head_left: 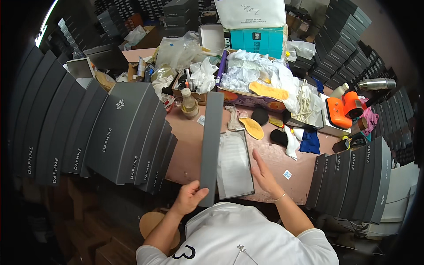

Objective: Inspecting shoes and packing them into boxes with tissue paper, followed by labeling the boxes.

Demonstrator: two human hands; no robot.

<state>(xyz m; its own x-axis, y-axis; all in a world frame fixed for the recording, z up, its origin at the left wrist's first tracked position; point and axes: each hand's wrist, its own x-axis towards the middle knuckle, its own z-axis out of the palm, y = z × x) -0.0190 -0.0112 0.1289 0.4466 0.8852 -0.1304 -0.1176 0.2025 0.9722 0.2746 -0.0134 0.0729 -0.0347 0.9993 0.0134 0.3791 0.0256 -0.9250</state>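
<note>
My left hand [191,198] grips the near end of a dark grey shoebox lid [212,141], tilted up on its edge with one long side facing me. Just right of it lies an open shoebox [234,170] lined with white tissue paper; whether anything is under the tissue cannot be seen. At the box's right side my right hand [266,175] is held flat, fingers stretched out and thumb apart, with nothing in it. Beyond the box are a yellow insole [252,128] and a round black pad [260,116].
Grey shoeboxes [126,132] are stacked at the left, more [353,176] at the right. A glass bottle [189,104] stands behind the lid. Farther back is a carton of crumpled tissue [251,70]. A blue cloth [310,142] and an orange tool [338,113] lie to the right.
</note>
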